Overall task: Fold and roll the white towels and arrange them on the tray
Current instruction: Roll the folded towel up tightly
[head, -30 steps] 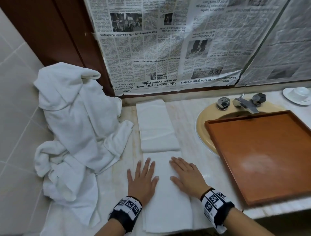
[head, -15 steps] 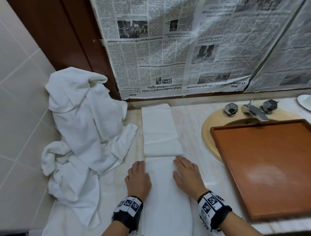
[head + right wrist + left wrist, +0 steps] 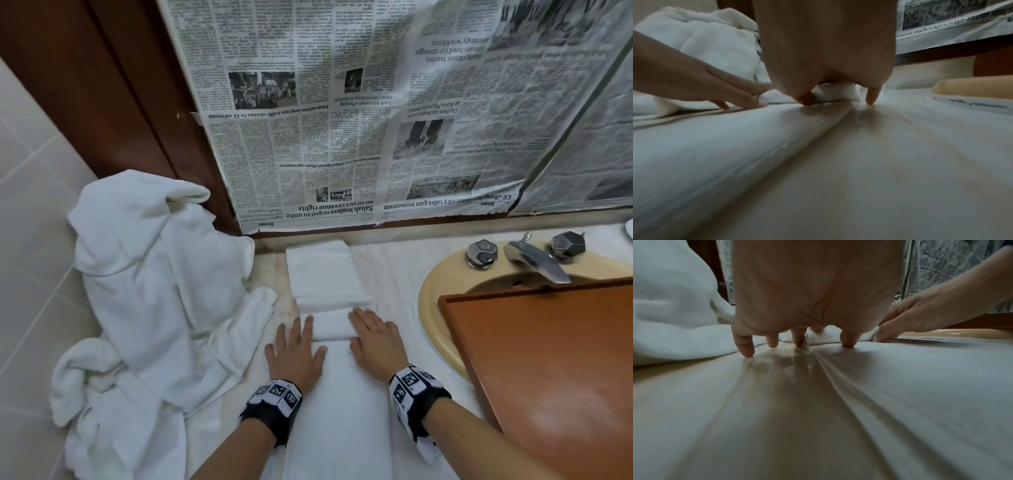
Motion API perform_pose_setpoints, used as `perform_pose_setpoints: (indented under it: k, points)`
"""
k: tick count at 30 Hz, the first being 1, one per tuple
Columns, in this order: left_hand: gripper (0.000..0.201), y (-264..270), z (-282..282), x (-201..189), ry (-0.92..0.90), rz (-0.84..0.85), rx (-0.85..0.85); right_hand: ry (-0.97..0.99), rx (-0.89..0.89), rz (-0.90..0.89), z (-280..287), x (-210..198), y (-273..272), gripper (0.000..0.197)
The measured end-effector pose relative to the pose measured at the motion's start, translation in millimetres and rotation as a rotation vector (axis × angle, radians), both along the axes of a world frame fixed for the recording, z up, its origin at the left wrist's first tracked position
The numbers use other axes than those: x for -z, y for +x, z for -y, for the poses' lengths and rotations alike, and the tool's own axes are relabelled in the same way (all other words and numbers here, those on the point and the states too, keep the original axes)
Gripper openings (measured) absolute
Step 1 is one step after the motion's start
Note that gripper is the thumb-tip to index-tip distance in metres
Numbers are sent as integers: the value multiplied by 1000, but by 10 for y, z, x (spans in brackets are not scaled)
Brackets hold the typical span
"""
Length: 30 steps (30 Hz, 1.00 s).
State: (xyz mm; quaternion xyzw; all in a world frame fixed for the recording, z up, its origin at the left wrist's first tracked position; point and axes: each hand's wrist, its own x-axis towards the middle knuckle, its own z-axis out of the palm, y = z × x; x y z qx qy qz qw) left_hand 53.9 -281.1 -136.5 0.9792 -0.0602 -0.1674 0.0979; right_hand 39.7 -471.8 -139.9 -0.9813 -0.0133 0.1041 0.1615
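A long folded white towel (image 3: pixel 337 411) lies lengthwise on the marble counter, reaching back to the wall. Across its middle sits a short raised fold (image 3: pixel 330 325), seen white between thumb and little finger in the right wrist view (image 3: pixel 836 93). My left hand (image 3: pixel 296 353) lies flat at the fold's left end, fingers straight on the counter and thumb on the towel. My right hand (image 3: pixel 375 342) rests at the fold's right end, fingers over it and thumb at its near edge. The brown wooden tray (image 3: pixel 548 377) lies to the right, over the sink, with nothing on it.
A heap of loose white towels (image 3: pixel 147 291) fills the counter's left corner against the tiled wall. Behind the tray are the yellow sink rim (image 3: pixel 428 301) and chrome tap (image 3: pixel 534 260). Newspaper (image 3: pixel 342 137) covers the wall behind.
Both hands slid forward along the towel, the left one curling for a moment. A short raised fold now lies between them. The head camera came closer.
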Motion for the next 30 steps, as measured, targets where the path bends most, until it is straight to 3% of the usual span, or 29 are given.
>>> perform_pose_setpoints:
  k: [8, 14, 18, 23, 30]
  points:
    - [76, 427, 134, -4, -77, 67, -22, -63, -19, 12, 115, -41, 629, 94]
    - [74, 16, 66, -44, -140, 95, 144, -48, -3, 13, 188, 0, 794, 86]
    - [85, -217, -41, 92, -79, 40, 135, 0, 39, 249, 165, -25, 463, 64]
    - [82, -355, -61, 90, -117, 61, 42, 31, 1, 252, 102, 58, -214, 60]
    - [38, -592, -66, 46, -339, 142, -81, -20, -15, 151, -8, 194, -672, 58]
